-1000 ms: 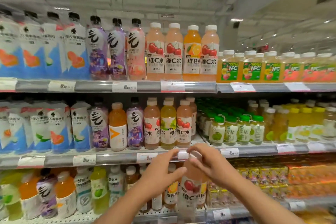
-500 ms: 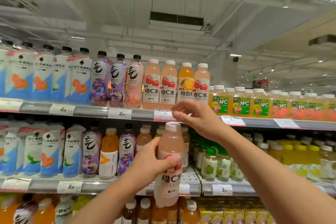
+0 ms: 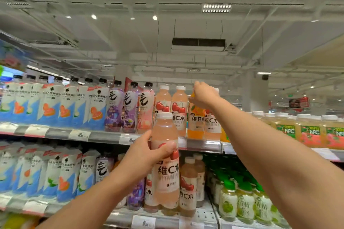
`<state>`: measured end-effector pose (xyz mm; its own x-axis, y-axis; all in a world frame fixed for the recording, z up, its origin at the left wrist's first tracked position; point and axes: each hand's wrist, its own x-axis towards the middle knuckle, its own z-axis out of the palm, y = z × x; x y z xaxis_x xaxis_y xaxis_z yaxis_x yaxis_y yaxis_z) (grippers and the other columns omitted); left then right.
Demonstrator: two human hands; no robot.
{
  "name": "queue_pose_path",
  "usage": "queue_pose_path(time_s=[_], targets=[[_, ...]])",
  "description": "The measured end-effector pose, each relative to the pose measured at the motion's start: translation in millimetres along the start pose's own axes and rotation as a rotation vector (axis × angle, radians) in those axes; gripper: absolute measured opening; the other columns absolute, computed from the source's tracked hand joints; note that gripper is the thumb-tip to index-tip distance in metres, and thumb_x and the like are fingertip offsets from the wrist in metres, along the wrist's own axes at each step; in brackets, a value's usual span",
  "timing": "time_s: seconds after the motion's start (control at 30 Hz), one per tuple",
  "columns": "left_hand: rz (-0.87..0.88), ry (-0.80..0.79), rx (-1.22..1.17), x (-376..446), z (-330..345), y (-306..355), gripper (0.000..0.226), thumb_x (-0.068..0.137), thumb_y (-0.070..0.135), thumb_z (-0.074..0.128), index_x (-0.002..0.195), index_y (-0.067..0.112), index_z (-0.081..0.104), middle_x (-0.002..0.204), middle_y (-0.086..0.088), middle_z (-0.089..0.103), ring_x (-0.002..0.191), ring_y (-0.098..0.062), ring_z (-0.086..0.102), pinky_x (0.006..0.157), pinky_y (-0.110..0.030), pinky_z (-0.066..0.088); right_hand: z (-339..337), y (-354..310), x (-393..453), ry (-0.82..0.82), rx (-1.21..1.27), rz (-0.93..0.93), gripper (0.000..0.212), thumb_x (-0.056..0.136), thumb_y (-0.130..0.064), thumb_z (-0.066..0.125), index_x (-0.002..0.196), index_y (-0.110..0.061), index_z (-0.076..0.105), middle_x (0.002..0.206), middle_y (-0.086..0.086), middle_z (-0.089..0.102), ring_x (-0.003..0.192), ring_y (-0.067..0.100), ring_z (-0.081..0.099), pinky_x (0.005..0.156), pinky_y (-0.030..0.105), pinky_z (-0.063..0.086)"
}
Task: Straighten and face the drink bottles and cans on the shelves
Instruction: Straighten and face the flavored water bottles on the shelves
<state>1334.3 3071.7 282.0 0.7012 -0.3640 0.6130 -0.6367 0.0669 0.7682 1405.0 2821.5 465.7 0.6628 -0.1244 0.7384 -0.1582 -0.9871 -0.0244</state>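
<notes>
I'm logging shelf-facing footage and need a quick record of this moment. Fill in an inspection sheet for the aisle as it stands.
Surface: top shelf and lower shelf, price tags along the front rails.
Job's things: pink cherry bottle held upright in front of the shelves; orange bottle stands in the top row.
Clutter: nothing seen.
Grippers: left hand grips the pink cherry bottle at mid-body; right hand is curled over the orange bottle's cap.
Cables: nothing seen.
Surroundings: blue-and-white pouches, purple bottles, NFC juice bottles, ceiling lights.
</notes>
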Motion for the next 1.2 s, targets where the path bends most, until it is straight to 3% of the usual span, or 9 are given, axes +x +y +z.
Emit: queue_pose_path(time_s=[0.13,0.23,0.33,0.6,0.7,0.83,1.0,1.1,1.2], targets=[[0.026,-0.002,-0.017,8.0,-2.7,6.9,0.058,0.079,0.048,0.083,0.129,0.047,0.054,0.117,0.012,0.074,0.105,-0.007,0.072,0.085,-0.029,0.057,-0.3,-4.3,-4.7,0.176,0.025,0.052,0.030,0.090,-0.038,0.067,0.106,-0.017,0.052,0.114,0.004,0.040,0.087,0.036,0.056,0.074,0.051,0.055],[0.060,0.024,-0.010,19.4,-0.5,13.7,0.057,0.079,0.047,0.083,0.128,0.044,0.055,0.119,0.012,0.074,0.107,-0.008,0.071,0.087,-0.032,0.057,-8.3,-4.5,-12.7,0.138,0.052,0.047,0.033,0.091,-0.046,0.067,0.105,-0.020,0.051,0.113,0.007,0.046,0.090,0.037,0.056,0.073,0.047,0.053],[0.082,0.086,0.032,36.8,3.9,24.4,0.055,0.080,0.049,0.082,0.129,0.044,0.056,0.117,0.013,0.073,0.106,-0.007,0.071,0.087,-0.036,0.057,-18.8,-1.9,-28.2,0.174,0.132,-0.024,0.040,0.090,-0.045,0.069,0.106,-0.021,0.042,0.087,0.001,0.054,0.082,0.032,0.053,0.064,0.038,0.043],[0.125,0.154,0.081,107.1,22.7,61.5,0.040,0.087,0.034,0.077,0.123,0.030,0.059,0.113,0.005,0.071,0.104,-0.016,0.069,0.092,-0.047,0.057,-66.6,37.1,-77.7,0.444,0.436,0.004,0.029,0.091,-0.041,0.067,0.114,-0.024,0.063,0.107,0.007,0.072,0.097,0.028,0.064,0.080,0.037,0.052],[0.158,0.175,0.147,133.9,40.5,70.1,0.048,0.088,0.036,0.077,0.130,0.026,0.057,0.114,0.004,0.068,0.104,-0.017,0.067,0.095,-0.049,0.055,-86.5,56.6,-91.2,0.376,0.551,0.061,0.025,0.087,-0.042,0.070,0.108,-0.028,0.067,0.100,0.006,0.072,0.095,0.026,0.066,0.078,0.038,0.057],[0.205,0.168,0.242,167.4,66.8,73.1,0.050,0.087,0.034,0.078,0.130,0.026,0.055,0.114,0.006,0.067,0.107,-0.018,0.065,0.093,-0.045,0.055,-100.3,81.7,-112.4,0.295,0.583,0.080,0.021,0.084,-0.043,0.072,0.100,-0.030,0.068,0.080,-0.002,0.067,0.075,0.014,0.064,0.054,0.025,0.046],[0.147,0.144,0.489,203.1,93.5,61.0,0.048,0.089,0.039,0.072,0.128,0.021,0.050,0.115,-0.003,0.067,0.104,-0.026,0.065,0.094,-0.048,0.055,-112.1,111.3,-139.4,0.284,0.497,0.035,0.015,0.086,-0.040,0.071,0.096,-0.029,0.068,0.071,-0.006,0.066,0.066,0.008,0.060,0.057,0.024,0.041],[0.133,0.185,0.642,213.7,98.8,52.9,0.046,0.090,0.040,0.072,0.124,0.020,0.048,0.110,-0.001,0.066,0.094,-0.022,0.062,0.079,-0.039,0.055,-112.8,120.5,-151.0,0.262,0.462,0.026,0.014,0.087,-0.039,0.071,0.097,-0.030,0.068,0.074,-0.006,0.066,0.068,0.007,0.061,0.057,0.024,0.041],[0.154,0.206,0.735,216.3,100.3,48.1,0.062,0.092,0.039,0.072,0.141,0.017,0.041,0.105,0.002,0.062,0.087,-0.019,0.055,0.069,-0.030,0.044,-110.2,125.3,-157.3,0.257,0.455,0.013,0.013,0.087,-0.037,0.071,0.097,-0.029,0.068,0.074,-0.005,0.066,0.068,0.008,0.060,0.057,0.024,0.042]])
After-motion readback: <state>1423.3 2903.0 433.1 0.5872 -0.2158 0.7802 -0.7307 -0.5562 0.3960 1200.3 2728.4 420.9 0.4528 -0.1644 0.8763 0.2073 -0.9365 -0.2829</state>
